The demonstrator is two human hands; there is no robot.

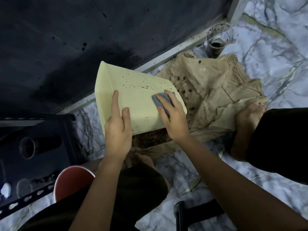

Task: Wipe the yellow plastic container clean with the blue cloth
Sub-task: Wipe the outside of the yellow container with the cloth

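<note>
1. The yellow plastic container [133, 90] is held tilted above a crumpled tan sheet [216, 97] spread on the marbled floor [275, 47]; its pale outer face is turned up toward the camera.
2. Dark specks are scattered over that face, thickest along the container's far side and near its lower edge.
3. The left hand [118, 130] is closed on the container's near-left edge, its thumb lying on the upper face and its fingers running up along the side.
4. The right hand [173, 117] lies flat on the container's right part, fingers spread and pressing the blue cloth [160, 100] against the plastic; the cloth is bunched under the fingers, with a fold showing at the fingertips.
5. Below the container's lower edge a patch of dark soil [150, 138] lies on the tan sheet.
6. Beyond the container, at the far end of the sheet, a clear cup [216, 39] smeared with dark grime stands on the floor.
7. Left of the container a dark panel [66, 39] with a pale frame fills the view.
8. Below the container, near the person's left forearm, a red bowl [71, 180] shows.
9. A bare foot [250, 114] rests on the sheet, right of the container.
</note>
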